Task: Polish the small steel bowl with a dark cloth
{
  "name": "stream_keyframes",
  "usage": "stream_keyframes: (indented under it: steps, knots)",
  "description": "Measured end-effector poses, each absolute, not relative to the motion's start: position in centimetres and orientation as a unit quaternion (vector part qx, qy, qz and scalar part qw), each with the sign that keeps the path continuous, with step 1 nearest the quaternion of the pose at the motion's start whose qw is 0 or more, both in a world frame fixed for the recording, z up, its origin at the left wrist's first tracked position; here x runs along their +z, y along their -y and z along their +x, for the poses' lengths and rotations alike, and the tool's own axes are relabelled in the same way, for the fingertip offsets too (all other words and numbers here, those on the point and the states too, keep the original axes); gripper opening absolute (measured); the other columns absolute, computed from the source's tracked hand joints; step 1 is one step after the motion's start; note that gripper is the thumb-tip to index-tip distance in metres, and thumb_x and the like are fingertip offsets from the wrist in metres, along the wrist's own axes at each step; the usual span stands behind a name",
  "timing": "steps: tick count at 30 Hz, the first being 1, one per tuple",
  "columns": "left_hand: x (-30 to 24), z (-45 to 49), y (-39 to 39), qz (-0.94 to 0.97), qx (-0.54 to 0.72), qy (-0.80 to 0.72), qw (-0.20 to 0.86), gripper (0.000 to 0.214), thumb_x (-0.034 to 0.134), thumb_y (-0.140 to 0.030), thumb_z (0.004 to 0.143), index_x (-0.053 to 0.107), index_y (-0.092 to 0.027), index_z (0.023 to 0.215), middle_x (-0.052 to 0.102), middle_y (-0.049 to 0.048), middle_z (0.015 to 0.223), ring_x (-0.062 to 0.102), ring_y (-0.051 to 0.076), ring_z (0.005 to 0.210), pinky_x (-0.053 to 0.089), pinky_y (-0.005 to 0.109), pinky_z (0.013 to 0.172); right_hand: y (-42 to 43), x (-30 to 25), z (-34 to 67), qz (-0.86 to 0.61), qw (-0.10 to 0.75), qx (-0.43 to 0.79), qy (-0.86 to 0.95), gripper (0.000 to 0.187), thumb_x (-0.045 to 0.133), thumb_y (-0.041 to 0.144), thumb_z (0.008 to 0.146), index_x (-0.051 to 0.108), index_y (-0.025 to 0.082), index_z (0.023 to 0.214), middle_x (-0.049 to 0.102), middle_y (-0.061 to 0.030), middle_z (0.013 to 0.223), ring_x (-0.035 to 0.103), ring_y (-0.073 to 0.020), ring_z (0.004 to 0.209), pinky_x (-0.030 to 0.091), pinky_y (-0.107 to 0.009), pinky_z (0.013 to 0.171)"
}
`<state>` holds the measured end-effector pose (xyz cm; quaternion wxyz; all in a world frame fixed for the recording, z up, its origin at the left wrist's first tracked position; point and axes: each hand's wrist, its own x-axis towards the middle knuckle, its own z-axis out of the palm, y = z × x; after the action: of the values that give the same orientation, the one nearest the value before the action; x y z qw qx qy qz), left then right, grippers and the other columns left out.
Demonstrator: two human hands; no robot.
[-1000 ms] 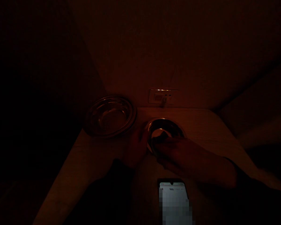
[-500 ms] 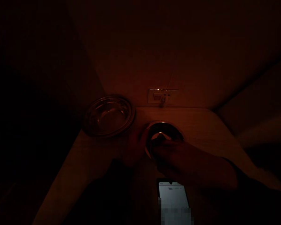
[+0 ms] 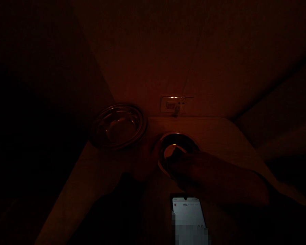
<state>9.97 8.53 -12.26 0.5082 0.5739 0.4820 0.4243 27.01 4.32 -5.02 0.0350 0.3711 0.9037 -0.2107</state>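
Observation:
The scene is very dark. A small steel bowl (image 3: 180, 143) sits on a pale table (image 3: 224, 139). My left hand (image 3: 145, 163) curls against the bowl's left rim and holds it. My right hand (image 3: 193, 166) reaches into the bowl from the right, fingers bunched inside it; whether they hold anything is hidden by the dark. A wider steel plate (image 3: 118, 126) lies to the left, near the table's far left corner, apart from both hands.
A lit phone (image 3: 188, 217) lies on the table near me, below my right hand. A wall socket plate (image 3: 174, 104) sits on the wall just behind the table. Dark space drops off left of the table edge.
My right hand has shifted slightly inside the bowl. The picture has grown a little darker. My left hand and the plate stay where they were.

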Motion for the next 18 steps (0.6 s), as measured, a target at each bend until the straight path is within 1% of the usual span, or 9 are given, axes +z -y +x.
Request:
stream_keyframes:
  steps: [4, 6, 9, 12, 15, 18]
  knots:
    - [-11.8, 10.0, -8.5, 0.579, 0.418, -0.503, 0.488, 0.035, 0.044, -0.027, 0.086, 0.061, -0.015, 0.115, 0.066, 0.0058, 0.117, 0.06, 0.02, 0.108, 0.046, 0.032, 0.095, -4.1, -6.0, 26.4, 0.377, 0.006, -0.204, -0.904, 0.034, 0.05, 0.029, 0.085, 0.055, 0.015, 0.116, 0.06, -0.0145, 0.112, 0.053, -0.0271, 0.106, 0.041, -0.042, 0.09]
    - [-11.6, 10.0, -8.5, 0.579, 0.413, -0.509, 0.484, 0.035, 0.044, -0.026, 0.086, 0.062, -0.014, 0.114, 0.065, 0.0063, 0.117, 0.06, 0.02, 0.108, 0.046, 0.032, 0.095, -4.0, -6.1, 26.2, 0.383, 0.002, -0.2, -0.902, 0.036, 0.049, 0.03, 0.085, 0.054, 0.015, 0.117, 0.059, -0.0153, 0.114, 0.053, -0.0279, 0.107, 0.041, -0.044, 0.091]
    - [-11.7, 9.9, -8.6, 0.57, 0.409, -0.516, 0.492, 0.037, 0.045, -0.029, 0.086, 0.061, -0.014, 0.116, 0.065, 0.0074, 0.117, 0.06, 0.02, 0.107, 0.046, 0.032, 0.094, -4.2, -5.6, 26.5, 0.381, 0.022, -0.213, -0.9, 0.032, 0.049, 0.029, 0.085, 0.056, 0.016, 0.113, 0.061, -0.0131, 0.11, 0.056, -0.0264, 0.101, 0.042, -0.043, 0.089]
    - [-12.0, 9.7, -8.6, 0.575, 0.411, -0.504, 0.497, 0.039, 0.046, -0.033, 0.086, 0.06, -0.013, 0.117, 0.064, 0.0082, 0.119, 0.059, 0.021, 0.109, 0.045, 0.032, 0.096, -4.4, -4.8, 27.0, 0.382, 0.046, -0.222, -0.896, 0.027, 0.053, 0.028, 0.082, 0.06, 0.019, 0.107, 0.064, -0.01, 0.104, 0.059, -0.0241, 0.094, 0.043, -0.038, 0.084]
    - [-12.3, 9.7, -8.7, 0.574, 0.409, -0.495, 0.508, 0.04, 0.045, -0.034, 0.086, 0.06, -0.014, 0.118, 0.063, 0.0086, 0.121, 0.058, 0.021, 0.111, 0.044, 0.033, 0.097, -4.5, -4.3, 27.3, 0.383, 0.065, -0.223, -0.894, 0.024, 0.056, 0.028, 0.08, 0.063, 0.019, 0.101, 0.066, -0.0089, 0.097, 0.061, -0.0223, 0.087, 0.044, -0.034, 0.079]
    - [-12.2, 9.9, -8.7, 0.573, 0.408, -0.496, 0.509, 0.039, 0.045, -0.034, 0.086, 0.061, -0.015, 0.116, 0.063, 0.0075, 0.12, 0.058, 0.021, 0.112, 0.043, 0.033, 0.097, -4.4, -4.6, 27.1, 0.375, 0.06, -0.219, -0.899, 0.024, 0.056, 0.028, 0.08, 0.062, 0.018, 0.101, 0.065, -0.0099, 0.099, 0.06, -0.0235, 0.09, 0.044, -0.035, 0.081]
